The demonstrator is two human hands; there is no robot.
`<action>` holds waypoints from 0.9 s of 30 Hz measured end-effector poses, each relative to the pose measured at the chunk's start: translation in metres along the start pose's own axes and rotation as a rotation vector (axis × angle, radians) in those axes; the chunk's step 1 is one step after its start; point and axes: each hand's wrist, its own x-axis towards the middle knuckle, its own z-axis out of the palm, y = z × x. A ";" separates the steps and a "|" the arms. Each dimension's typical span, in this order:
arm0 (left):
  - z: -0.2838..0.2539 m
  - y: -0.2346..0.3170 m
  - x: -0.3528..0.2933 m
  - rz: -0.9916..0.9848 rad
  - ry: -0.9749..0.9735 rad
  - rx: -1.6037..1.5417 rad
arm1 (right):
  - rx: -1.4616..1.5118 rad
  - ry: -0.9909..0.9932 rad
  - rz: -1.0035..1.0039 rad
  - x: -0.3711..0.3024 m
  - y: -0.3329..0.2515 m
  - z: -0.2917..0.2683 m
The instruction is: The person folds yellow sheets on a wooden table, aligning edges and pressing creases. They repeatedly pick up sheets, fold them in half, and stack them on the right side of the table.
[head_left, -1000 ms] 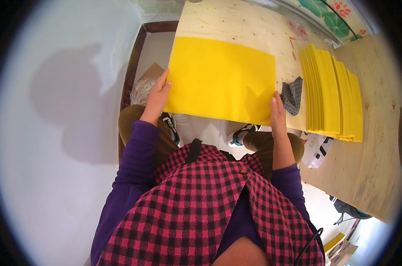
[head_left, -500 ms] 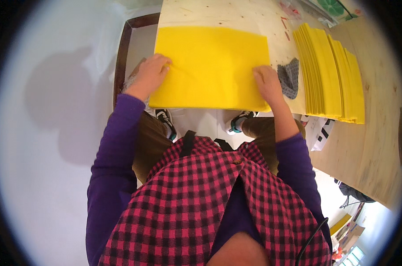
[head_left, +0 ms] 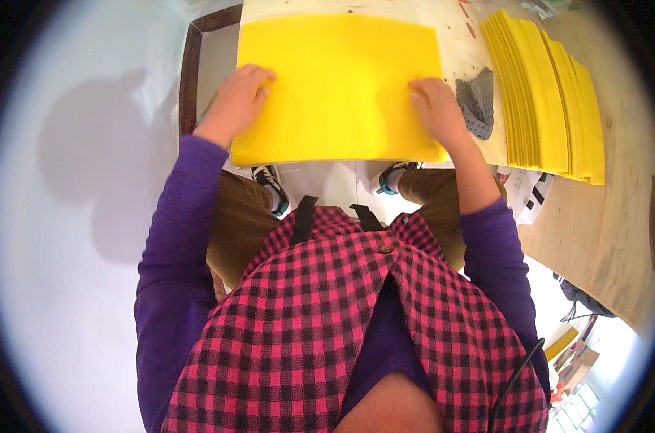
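A yellow cloth sheet (head_left: 342, 94), felt-like and rectangular, lies in front of me at the near edge of the wooden table. My left hand (head_left: 237, 101) is at its left side, with bent fingers and thumb closed on the cloth near that edge. On the opposite side my right hand (head_left: 437, 108) has its fingers curled in a pinch at the yellow surface. The hands hide the cloth under them, so how much they grip is hard to see. Just right of my right hand lies a grey patterned scrap of cloth (head_left: 476, 105).
A fanned stack of folded yellow cloth (head_left: 533, 94) stands on the right side of the pale wooden table (head_left: 580, 216). A white wall (head_left: 67, 289) rises on my left, next to a dark brown frame (head_left: 189, 94). Below the table edge, my shoes (head_left: 270, 180) show.
The whole view has shifted, so the table and cloth appear higher in the picture. Both hands keep about the same places on the yellow sheet.
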 end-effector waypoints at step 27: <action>-0.011 0.014 -0.036 -0.022 0.010 -0.096 | 0.085 0.003 0.054 -0.028 -0.007 -0.014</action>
